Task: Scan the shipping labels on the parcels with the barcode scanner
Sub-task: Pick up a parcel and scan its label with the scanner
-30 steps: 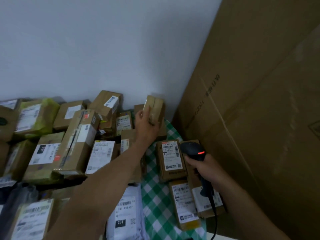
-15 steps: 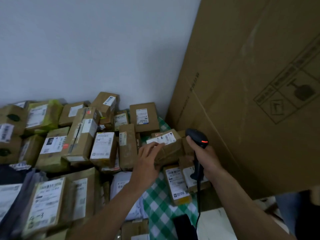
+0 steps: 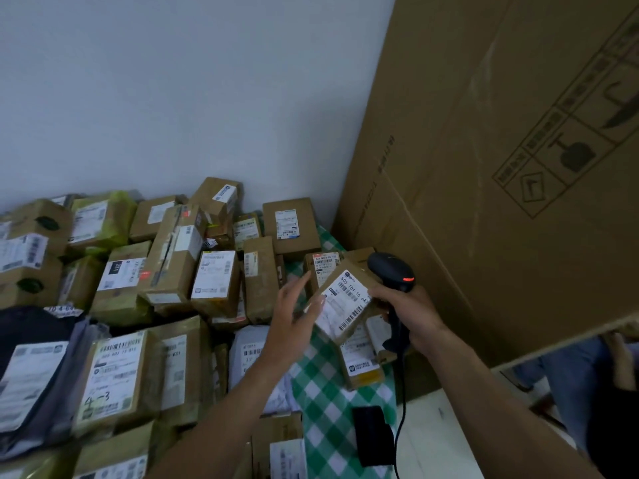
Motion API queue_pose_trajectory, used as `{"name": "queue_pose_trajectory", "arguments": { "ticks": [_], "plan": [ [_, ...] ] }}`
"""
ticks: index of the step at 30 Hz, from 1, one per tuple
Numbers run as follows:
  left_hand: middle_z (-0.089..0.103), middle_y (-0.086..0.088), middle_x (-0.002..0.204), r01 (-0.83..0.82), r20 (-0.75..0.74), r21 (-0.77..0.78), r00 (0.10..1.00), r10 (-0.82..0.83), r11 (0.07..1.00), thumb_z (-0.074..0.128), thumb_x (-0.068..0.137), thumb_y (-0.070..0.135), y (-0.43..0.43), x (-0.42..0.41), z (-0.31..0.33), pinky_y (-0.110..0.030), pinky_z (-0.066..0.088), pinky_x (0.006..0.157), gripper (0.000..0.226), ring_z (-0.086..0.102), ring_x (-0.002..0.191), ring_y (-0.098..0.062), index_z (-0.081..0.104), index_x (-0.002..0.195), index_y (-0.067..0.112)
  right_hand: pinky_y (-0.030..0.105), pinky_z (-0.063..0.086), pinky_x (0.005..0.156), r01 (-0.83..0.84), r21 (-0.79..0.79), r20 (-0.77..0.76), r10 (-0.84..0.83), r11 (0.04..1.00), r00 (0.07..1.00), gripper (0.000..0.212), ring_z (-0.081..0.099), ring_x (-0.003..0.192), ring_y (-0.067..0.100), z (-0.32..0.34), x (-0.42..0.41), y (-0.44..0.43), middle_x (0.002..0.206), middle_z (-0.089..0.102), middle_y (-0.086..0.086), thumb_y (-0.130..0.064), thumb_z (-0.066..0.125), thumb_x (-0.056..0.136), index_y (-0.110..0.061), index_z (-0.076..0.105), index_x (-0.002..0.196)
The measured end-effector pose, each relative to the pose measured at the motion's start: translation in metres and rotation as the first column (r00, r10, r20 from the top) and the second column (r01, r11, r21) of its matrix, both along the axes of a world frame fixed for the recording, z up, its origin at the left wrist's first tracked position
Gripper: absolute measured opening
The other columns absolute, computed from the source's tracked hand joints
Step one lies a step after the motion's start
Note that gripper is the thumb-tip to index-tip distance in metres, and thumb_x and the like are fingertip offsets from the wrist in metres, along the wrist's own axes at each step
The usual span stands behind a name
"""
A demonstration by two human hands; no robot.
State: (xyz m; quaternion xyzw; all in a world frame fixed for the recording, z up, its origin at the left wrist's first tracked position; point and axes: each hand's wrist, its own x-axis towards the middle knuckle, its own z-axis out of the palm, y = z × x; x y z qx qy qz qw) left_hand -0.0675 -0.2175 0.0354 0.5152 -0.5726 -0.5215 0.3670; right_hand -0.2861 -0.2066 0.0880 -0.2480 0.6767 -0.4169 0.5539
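A small brown parcel (image 3: 345,304) with a white barcode label is tilted up above the green checked cloth (image 3: 328,392). My left hand (image 3: 294,316) holds its left edge, thumb on the label and fingers loosely spread. My right hand (image 3: 409,314) grips the handle of the black barcode scanner (image 3: 390,271), whose red light is on; its fingertips touch the parcel's right edge. The scanner head sits just above and right of the label. More labelled parcels (image 3: 359,357) lie on the cloth under the lifted one.
A dense pile of labelled cardboard parcels (image 3: 173,257) fills the left and back against the white wall. Dark poly bags (image 3: 34,340) lie at the far left. A huge cardboard box (image 3: 501,167) leans at the right. A black object (image 3: 371,433) rests on the cloth.
My left hand let go of a parcel at the back, came back toward me and lifted the small parcel next to the scanner, label up. The right hand kept its grip on the scanner.
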Motion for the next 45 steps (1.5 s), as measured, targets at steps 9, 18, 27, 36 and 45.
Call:
{"name": "queue_pose_trajectory", "arguments": {
  "ticks": [9, 18, 27, 36, 45],
  "plan": [
    [0.065, 0.016, 0.138, 0.303, -0.203, 0.247, 0.945, -0.256, 0.920, 0.063, 0.102, 0.014, 0.004, 0.021, -0.008, -0.036, 0.052, 0.108, 0.061, 0.060, 0.130, -0.009, 0.040, 0.144, 0.053, 0.021, 0.051, 0.053, -0.106, -0.086, -0.018, 0.105, 0.991, 0.994, 0.011, 0.073, 0.065, 0.006, 0.003, 0.011, 0.004, 0.073, 0.077, -0.005, -0.010, 0.075, 0.091, -0.015, 0.074, 0.100],
    [0.058, 0.007, 0.144, -0.036, -0.157, 0.166, 0.986, 0.063, 0.985, 0.074, 0.093, 0.011, -0.011, 0.018, -0.035, -0.044, 0.051, 0.109, 0.090, 0.056, 0.133, -0.011, 0.023, 0.159, 0.046, 0.028, 0.052, 0.068, -0.229, -0.121, -0.107, 0.216, 0.966, 0.970, 0.016, 0.072, 0.086, 0.013, 0.005, 0.027, 0.004, 0.090, 0.078, -0.003, -0.024, 0.074, 0.094, -0.025, 0.074, 0.110],
    [0.049, 0.003, 0.157, -0.223, -0.044, 0.018, 0.974, 0.223, 0.975, 0.079, 0.083, 0.053, -0.046, 0.017, -0.068, -0.054, 0.047, 0.112, 0.107, 0.052, 0.140, -0.015, 0.007, 0.162, 0.047, 0.029, 0.053, 0.064, -0.434, -0.025, -0.241, 0.416, 0.900, 0.877, 0.015, 0.065, 0.061, 0.008, 0.009, 0.036, 0.012, 0.081, 0.078, -0.003, -0.034, 0.075, 0.093, -0.023, 0.075, 0.103],
    [0.046, -0.004, 0.155, -0.260, 0.057, 0.017, 0.964, 0.259, 0.965, 0.076, 0.075, 0.074, -0.054, 0.018, -0.115, -0.058, 0.045, 0.112, 0.109, 0.043, 0.145, -0.027, 0.009, 0.159, 0.056, 0.028, 0.055, 0.066, -0.470, 0.022, -0.209, 0.464, 0.882, 0.861, 0.019, 0.066, 0.068, 0.011, 0.013, 0.038, 0.013, 0.081, 0.073, 0.001, -0.035, 0.073, 0.094, -0.023, 0.071, 0.108],
    [0.043, -0.004, 0.158, -0.261, 0.036, 0.035, 0.965, 0.260, 0.965, 0.076, 0.074, 0.076, -0.057, 0.018, -0.123, -0.061, 0.040, 0.115, 0.111, 0.039, 0.148, -0.029, 0.003, 0.156, 0.062, 0.027, 0.054, 0.065, -0.484, 0.037, -0.198, 0.481, 0.875, 0.854, 0.018, 0.066, 0.068, 0.010, 0.010, 0.034, 0.010, 0.084, 0.074, 0.002, -0.035, 0.073, 0.095, -0.025, 0.070, 0.110]
  ]
}}
